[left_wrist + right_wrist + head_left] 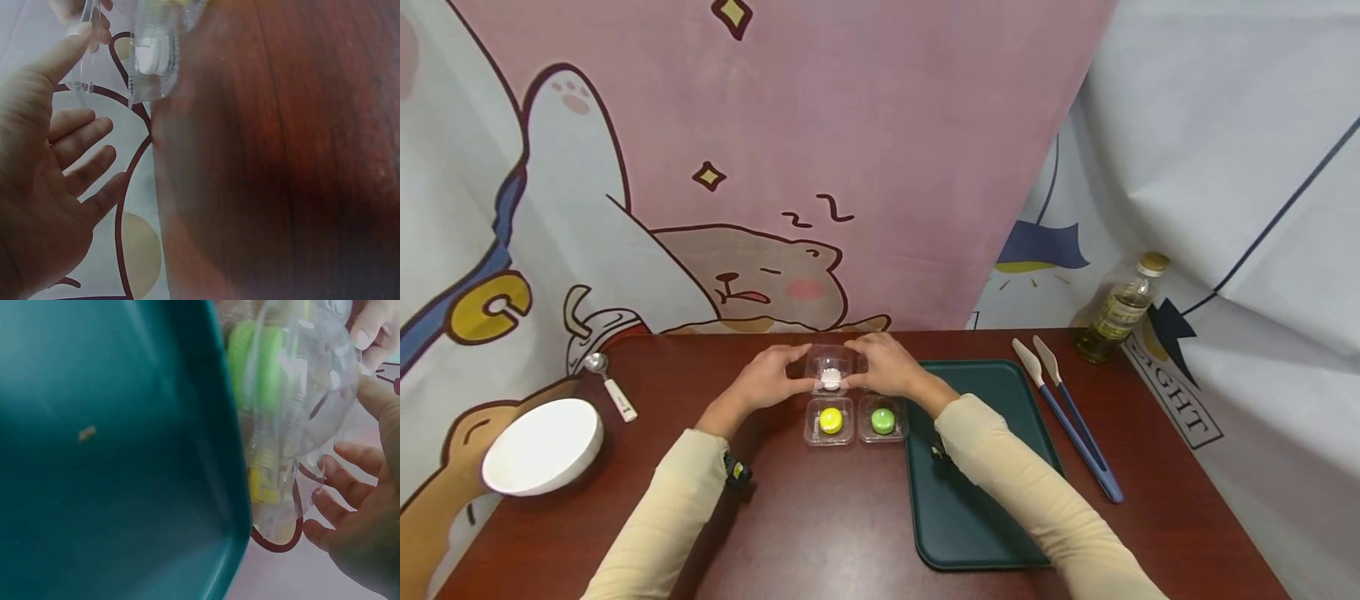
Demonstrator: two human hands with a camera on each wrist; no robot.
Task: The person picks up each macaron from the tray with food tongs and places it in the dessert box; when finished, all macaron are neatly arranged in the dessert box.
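Both hands are at a clear plastic lid (829, 357) over the small box with a white macaron (831, 379). My left hand (767, 379) holds the lid's left side between thumb and fingers; the lid edge (89, 56) shows by the thumb in the left wrist view. My right hand (883, 365) holds the opposite side, its thumb on the clear plastic and its other fingers spread. In front stand two more clear boxes, with a yellow macaron (831, 420) and a green macaron (882, 421). The right hand hides the spot behind the green one.
A dark green tray (940, 533) lies under the right forearm, beside the boxes. Blue-handled tongs (1078, 425) and an oil bottle (1118, 317) are at the right. A white bowl (542, 447) and a scoop (612, 387) are at the left. A printed cloth (887, 167) hangs behind.
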